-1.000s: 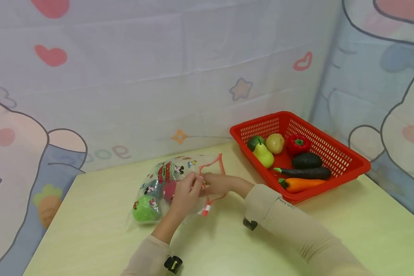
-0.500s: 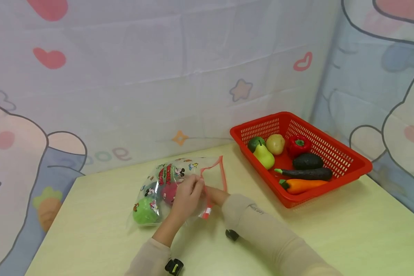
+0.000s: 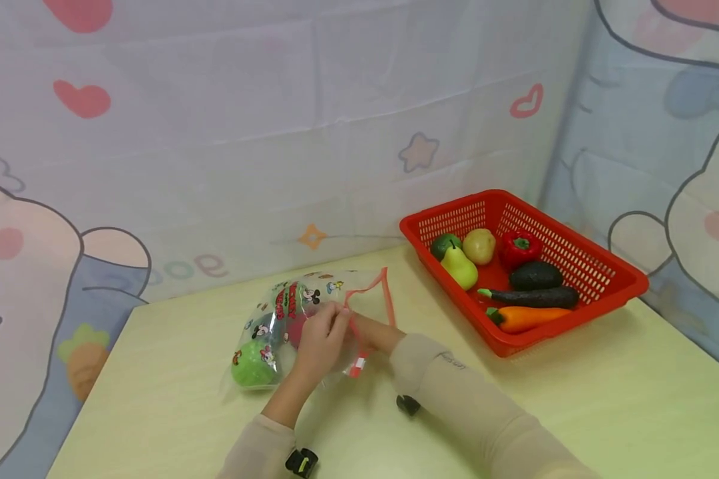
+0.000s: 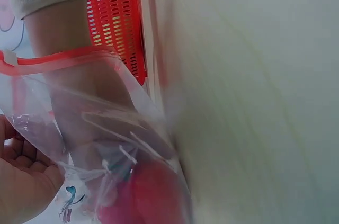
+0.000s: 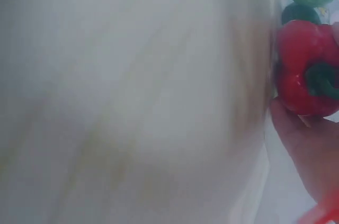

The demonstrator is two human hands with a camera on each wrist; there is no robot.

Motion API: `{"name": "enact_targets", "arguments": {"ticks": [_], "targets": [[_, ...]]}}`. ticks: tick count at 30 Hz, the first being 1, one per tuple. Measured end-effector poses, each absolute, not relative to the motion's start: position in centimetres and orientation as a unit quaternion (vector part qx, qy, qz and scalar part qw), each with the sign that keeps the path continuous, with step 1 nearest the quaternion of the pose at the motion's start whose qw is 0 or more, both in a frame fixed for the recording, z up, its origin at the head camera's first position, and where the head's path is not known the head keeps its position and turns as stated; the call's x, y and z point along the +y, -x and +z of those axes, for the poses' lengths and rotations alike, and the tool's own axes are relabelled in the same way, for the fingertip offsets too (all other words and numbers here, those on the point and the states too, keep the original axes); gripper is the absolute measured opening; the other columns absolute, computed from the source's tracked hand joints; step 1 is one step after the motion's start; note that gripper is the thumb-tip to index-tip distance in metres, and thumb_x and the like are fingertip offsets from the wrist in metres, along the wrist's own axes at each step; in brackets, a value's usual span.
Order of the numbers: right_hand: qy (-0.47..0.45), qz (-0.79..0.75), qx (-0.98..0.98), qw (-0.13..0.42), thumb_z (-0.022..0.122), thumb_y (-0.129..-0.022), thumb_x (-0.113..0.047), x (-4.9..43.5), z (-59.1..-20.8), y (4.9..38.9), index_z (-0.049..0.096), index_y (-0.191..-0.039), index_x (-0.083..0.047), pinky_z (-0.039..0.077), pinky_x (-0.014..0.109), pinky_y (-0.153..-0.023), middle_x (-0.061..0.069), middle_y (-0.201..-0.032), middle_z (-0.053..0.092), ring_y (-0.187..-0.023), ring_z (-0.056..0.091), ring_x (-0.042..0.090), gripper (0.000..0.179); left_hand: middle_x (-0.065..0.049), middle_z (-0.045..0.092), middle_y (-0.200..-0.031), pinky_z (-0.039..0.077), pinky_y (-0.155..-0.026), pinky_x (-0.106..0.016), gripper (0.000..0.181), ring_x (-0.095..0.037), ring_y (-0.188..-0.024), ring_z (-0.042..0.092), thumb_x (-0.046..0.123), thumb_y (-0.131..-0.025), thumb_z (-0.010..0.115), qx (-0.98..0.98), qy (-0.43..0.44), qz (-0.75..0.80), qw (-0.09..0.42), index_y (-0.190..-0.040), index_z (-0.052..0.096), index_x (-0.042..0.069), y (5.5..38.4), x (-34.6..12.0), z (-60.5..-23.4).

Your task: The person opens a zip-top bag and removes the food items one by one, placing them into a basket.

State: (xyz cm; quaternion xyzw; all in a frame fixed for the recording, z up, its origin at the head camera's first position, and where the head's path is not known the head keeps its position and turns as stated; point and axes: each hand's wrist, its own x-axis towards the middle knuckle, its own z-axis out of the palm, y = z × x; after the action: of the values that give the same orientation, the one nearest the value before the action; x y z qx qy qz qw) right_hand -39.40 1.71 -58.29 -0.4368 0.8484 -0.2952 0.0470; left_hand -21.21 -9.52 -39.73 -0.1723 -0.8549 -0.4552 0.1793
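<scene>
A clear zip bag (image 3: pixel 359 286) with cartoon prints and a red zip edge lies on the table, its mouth to the right. My left hand (image 3: pixel 323 339) pinches the plastic near the mouth, fingers curled in the left wrist view (image 4: pixel 29 176). Through the mouth reaches my right hand (image 5: pixel 312 150), its fingers hidden behind the left hand in the head view. Inside, it grips a red bell pepper (image 5: pixel 302 70) with a green stem, thumb against the near side. A light green rounded piece (image 3: pixel 254 364) fills the bag's front left corner.
A red plastic basket (image 3: pixel 599 259) stands at the back right. It holds a pear (image 3: pixel 460 269), a potato-like piece (image 3: pixel 479 247), another red bell pepper (image 3: pixel 520 249), a dark avocado-like piece (image 3: pixel 536 276), a dark eggplant-like piece (image 3: pixel 530 297) and an orange carrot-like piece (image 3: pixel 527 319).
My right hand has moved left and deeper into the bag, its forearm now passing through the red zip edge. My left hand keeps its hold at almost the same spot.
</scene>
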Motion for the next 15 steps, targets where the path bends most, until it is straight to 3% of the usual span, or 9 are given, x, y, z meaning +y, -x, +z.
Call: {"name": "enact_targets", "arguments": {"ticks": [2, 5, 9, 15], "targets": [[0.429, -0.263, 0.863, 0.043, 0.056, -0.090, -0.023, 2.3, -51.1, 34.4, 0.050, -0.120, -0.002, 0.040, 0.028, -0.095, 0.007, -0.114, 0.055, -0.101, 0.050, 0.014, 0.037, -0.001, 0.050, -0.064, 0.038, -0.056, -0.020, 0.017, -0.008, -0.060, 0.043, 0.012, -0.092, 0.050, -0.855, 0.165, -0.459, 0.177, -0.077, 0.055, 0.008, 21.2, -9.5, -39.7], [0.405, -0.249, 0.879, 0.039, 0.060, -0.087, -0.020, 3.2, -43.7, 28.9, 0.054, -0.115, 0.001, 0.043, 0.033, -0.092, 0.011, -0.107, 0.060, -0.095, 0.055, 0.020, 0.035, -0.002, 0.050, -0.064, 0.038, -0.055, -0.020, 0.017, -0.008, -0.059, 0.043, 0.012, -0.092, 0.049, -0.853, 0.170, -0.463, 0.170, -0.077, 0.055, 0.007, 21.2, -9.5, -39.7], [0.338, -0.271, 0.900, 0.049, 0.066, -0.083, -0.028, 4.2, -41.3, 26.9, 0.052, -0.119, -0.008, 0.046, 0.032, -0.085, 0.005, -0.107, 0.062, -0.091, 0.055, 0.017, 0.043, -0.004, 0.052, -0.065, 0.039, -0.054, -0.019, 0.018, -0.008, -0.060, 0.044, 0.012, -0.093, 0.048, -0.853, 0.172, -0.469, 0.155, -0.080, 0.056, 0.005, 21.1, -9.5, -39.8], [0.236, -0.299, 0.921, 0.078, 0.072, -0.076, -0.034, 8.0, -37.9, 24.5, 0.042, -0.133, -0.017, 0.052, 0.034, -0.080, 0.003, -0.118, 0.057, -0.103, 0.052, 0.019, 0.066, -0.003, 0.053, -0.066, 0.041, -0.053, -0.020, 0.017, -0.009, -0.060, 0.047, 0.014, -0.094, 0.047, -0.857, 0.153, -0.474, 0.132, -0.081, 0.055, 0.007, 21.0, -9.6, -39.7]]}}
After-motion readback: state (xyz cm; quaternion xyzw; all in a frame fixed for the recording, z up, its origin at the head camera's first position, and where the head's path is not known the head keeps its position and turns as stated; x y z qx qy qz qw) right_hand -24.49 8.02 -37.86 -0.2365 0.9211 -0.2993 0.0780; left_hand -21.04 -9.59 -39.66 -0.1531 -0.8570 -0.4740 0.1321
